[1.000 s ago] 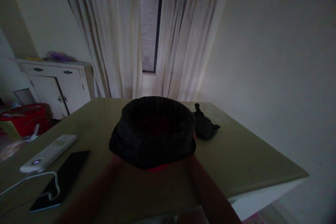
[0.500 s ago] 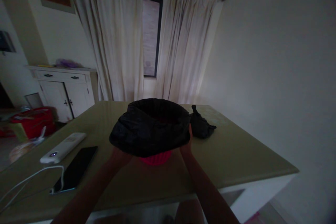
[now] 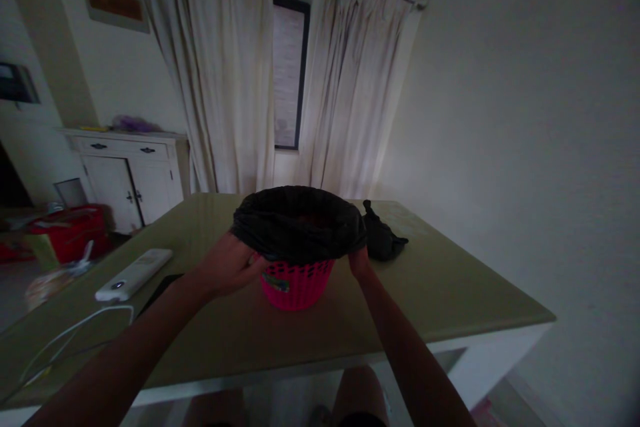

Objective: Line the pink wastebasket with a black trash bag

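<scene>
A pink plastic basket with slotted sides stands upright on the table in front of me. A black garbage bag lines it, folded outward over the rim all round. My left hand is closed on the bag's folded edge at the left, with fingers partly under the plastic. At the right side my right hand holds the same edge, its fingertips mostly hidden by the bag. Just behind the right hand lies a knotted black bag.
A white power bank and a dark phone, partly behind my left forearm, lie on the left of the table. A white cable runs near the front left edge. Beyond stand a white cabinet and a red bag.
The bag's overhanging edge is now gathered higher and closer to the rim, so more of the pink basket shows. My left hand has risen along the bag's left side.
</scene>
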Demonstrator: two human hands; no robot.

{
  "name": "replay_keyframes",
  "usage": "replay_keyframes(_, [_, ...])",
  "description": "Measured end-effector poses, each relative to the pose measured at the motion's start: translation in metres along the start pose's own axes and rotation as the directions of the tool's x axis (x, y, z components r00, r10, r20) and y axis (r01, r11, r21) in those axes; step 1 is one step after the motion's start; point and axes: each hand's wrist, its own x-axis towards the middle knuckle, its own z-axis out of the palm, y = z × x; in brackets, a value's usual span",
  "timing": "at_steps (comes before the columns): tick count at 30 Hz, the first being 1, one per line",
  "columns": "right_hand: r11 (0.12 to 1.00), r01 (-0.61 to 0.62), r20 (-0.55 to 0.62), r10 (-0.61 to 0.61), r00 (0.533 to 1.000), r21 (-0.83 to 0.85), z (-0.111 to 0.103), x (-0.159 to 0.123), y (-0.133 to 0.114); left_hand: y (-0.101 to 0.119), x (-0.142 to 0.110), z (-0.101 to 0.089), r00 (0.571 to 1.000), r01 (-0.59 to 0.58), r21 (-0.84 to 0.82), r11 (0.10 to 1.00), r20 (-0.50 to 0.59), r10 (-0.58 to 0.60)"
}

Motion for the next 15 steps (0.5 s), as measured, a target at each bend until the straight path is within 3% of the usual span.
replay_keyframes(3, [1.0, 0.015, 0.006, -0.015, 1.0, 0.021, 0.009, 0.012, -0.019, 0.007, 0.012, -0.002, 1.0, 0.024, 0.061, 0.998, -0.013, -0.023])
replay_keyframes(10, [0.997, 0.027, 0.3, -0.005, 0.954, -0.07, 0.031, 0.07, -0.092, 0.015, 0.018, -0.001, 0.989, -0.087, 0.146, 0.985, -0.107, 0.103])
replay_keyframes(12, [0.989, 0.053, 0.409, 0.007, 0.913, -0.135, 0.044, 0.087, -0.109, 0.017, 0.017, -0.001, 0.98, -0.103, 0.162, 0.981, -0.15, 0.128])
replay_keyframes(15, [0.961, 0.174, 0.594, -0.013, 0.804, -0.214, 0.072, 0.106, -0.127, 0.02, 0.017, 0.001, 0.979, -0.08, 0.175, 0.981, -0.171, 0.111])
